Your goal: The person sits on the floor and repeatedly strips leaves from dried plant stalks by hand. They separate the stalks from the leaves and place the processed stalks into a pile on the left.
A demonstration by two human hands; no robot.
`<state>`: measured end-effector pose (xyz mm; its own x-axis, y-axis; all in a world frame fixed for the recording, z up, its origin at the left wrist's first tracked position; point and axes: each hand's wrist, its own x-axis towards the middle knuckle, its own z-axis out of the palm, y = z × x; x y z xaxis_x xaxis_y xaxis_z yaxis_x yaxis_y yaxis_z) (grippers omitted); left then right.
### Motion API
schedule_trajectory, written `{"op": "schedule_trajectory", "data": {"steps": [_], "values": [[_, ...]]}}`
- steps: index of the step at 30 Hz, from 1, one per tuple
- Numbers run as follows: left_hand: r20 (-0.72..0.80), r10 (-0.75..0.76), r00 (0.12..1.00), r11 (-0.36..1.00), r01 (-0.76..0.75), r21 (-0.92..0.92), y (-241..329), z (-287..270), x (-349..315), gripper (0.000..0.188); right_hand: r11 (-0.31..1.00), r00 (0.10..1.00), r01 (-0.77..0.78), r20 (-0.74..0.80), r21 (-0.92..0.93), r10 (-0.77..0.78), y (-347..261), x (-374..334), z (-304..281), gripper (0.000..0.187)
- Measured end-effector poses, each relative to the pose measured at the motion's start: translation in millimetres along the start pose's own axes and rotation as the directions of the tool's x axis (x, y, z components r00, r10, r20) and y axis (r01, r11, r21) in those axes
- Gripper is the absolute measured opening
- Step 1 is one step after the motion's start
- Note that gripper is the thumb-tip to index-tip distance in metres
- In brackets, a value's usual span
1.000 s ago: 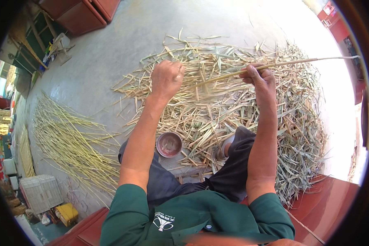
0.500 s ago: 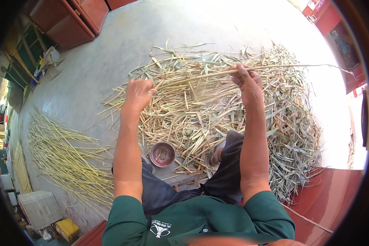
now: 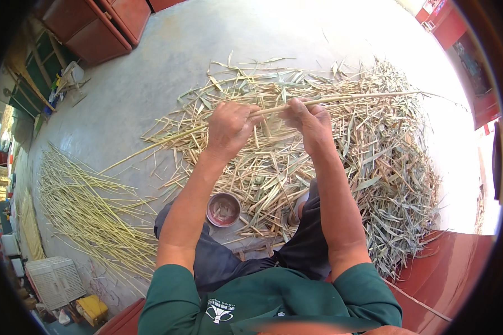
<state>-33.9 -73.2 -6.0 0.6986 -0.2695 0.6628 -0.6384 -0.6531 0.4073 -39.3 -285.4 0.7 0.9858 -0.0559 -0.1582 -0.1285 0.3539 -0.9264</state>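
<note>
A long, thin reed stalk (image 3: 369,96) stretches across in front of me, its left part reaching down toward the floor at the left. My left hand (image 3: 229,127) is closed around it near the middle. Just to the right, my right hand (image 3: 307,120) pinches the same stalk between thumb and fingers. Both hands are above a wide heap of cut stalk pieces and dry leaves (image 3: 262,162). Whatever else the curled fingers of the left hand may hold is hidden.
A small dark red bowl (image 3: 223,210) stands between my feet. Left of me lies a spread bundle of yellow-green stalks (image 3: 89,206). A white wire crate (image 3: 55,282) and a yellow box (image 3: 91,308) are at the lower left. Red cabinets (image 3: 89,28) stand far left.
My left hand has moved right along the stalk and my right hand a little left, so they are closer together. More of the stalk now shows left of my left hand.
</note>
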Motion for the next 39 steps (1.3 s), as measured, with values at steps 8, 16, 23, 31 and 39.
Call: {"op": "schedule_trajectory", "data": {"steps": [8,16,23,31,39], "values": [[0.173,-0.421,0.89,0.832,0.455,-0.316,-9.1,-10.1,-0.9,0.008,1.0,1.0,-0.02,-0.014,-0.024,0.02,-7.0,5.1,-8.2,0.032],[0.133,-0.695,0.706,0.352,0.496,-0.794,-28.4,-33.6,0.8,0.014,0.998,0.997,-0.056,-0.046,-0.033,0.054,-7.2,4.2,-13.4,0.031],[0.05,-0.384,0.922,0.893,0.384,-0.236,-43.6,-32.0,0.4,0.02,0.997,1.0,0.015,0.021,-0.081,-0.013,-4.5,8.3,-28.8,0.028],[0.444,-0.373,0.815,0.833,0.504,-0.226,-42.1,-31.2,-4.0,0.03,0.998,0.995,0.051,0.086,-0.03,-0.048,-11.9,12.6,-27.7,0.028],[0.502,-0.629,0.594,0.309,0.783,-0.54,-51.7,-27.9,-3.1,0.023,0.989,0.962,0.144,0.24,-0.035,-0.132,-18.9,9.2,-38.5,0.028]]}}
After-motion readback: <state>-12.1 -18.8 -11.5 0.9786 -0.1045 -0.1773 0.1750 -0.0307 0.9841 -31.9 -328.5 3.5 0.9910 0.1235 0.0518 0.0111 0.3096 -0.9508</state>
